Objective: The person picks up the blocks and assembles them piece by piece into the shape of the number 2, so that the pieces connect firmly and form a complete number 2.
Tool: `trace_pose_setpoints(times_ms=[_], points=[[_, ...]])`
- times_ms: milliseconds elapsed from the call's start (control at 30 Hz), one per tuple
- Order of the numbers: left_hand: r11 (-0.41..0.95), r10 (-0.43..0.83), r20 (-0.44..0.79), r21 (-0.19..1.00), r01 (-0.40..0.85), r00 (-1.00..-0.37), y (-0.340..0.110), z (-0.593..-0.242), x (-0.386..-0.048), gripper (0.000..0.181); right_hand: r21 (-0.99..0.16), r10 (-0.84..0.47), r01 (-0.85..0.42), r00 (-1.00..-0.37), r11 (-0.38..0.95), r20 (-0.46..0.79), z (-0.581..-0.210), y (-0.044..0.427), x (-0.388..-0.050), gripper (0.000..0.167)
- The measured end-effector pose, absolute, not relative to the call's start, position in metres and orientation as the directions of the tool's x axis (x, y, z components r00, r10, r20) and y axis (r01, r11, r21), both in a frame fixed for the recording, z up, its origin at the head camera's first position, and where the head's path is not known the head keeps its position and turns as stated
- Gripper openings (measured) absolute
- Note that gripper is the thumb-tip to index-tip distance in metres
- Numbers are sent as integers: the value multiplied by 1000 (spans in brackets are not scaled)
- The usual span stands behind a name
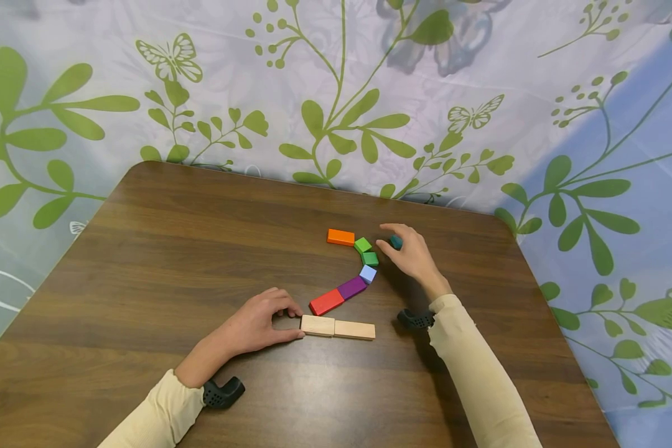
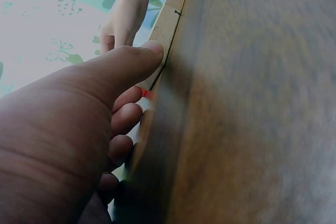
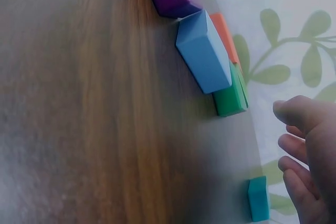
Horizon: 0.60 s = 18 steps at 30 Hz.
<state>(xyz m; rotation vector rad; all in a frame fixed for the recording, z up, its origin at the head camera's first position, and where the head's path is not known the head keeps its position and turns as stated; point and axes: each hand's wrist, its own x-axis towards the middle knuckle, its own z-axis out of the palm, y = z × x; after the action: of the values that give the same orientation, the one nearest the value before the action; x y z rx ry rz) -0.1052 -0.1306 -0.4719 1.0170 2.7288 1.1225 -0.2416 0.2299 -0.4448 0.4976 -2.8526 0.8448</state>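
Note:
My left hand (image 1: 263, 320) pinches the left end of a plain wooden block (image 1: 318, 325) between thumb and fingers. A second plain wooden block (image 1: 354, 330) touches its right end. Behind them curves a row: a red block (image 1: 326, 302), a purple block (image 1: 352, 287), a light blue block (image 1: 368, 274), a green block (image 1: 369, 259), a light green block (image 1: 363, 245) and an orange block (image 1: 340, 237). My right hand (image 1: 411, 252) hovers right of the curve, fingers apart and holding nothing. A teal block (image 3: 258, 199) lies beside it, partly covered by the hand in the head view.
The brown wooden table (image 1: 201, 236) runs back to a leaf-patterned cloth (image 1: 229, 93) hanging behind it. Black wrist straps (image 1: 224, 393) are worn on both arms, over or near the cream sleeves (image 1: 481, 367).

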Motion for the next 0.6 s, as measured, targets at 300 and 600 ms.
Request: trace_pose_setpoints(times_ms=[300,600], points=[[535,579,205,635,557,-789,-130,-472,-106,25,-501,-245,-326,-944,801,222,-446,237,-241,45],[536,580,207,632,560,-788,-130,-472,-106,26,-501,-202,-302,-948,811,245,-450,241,-242,44]])
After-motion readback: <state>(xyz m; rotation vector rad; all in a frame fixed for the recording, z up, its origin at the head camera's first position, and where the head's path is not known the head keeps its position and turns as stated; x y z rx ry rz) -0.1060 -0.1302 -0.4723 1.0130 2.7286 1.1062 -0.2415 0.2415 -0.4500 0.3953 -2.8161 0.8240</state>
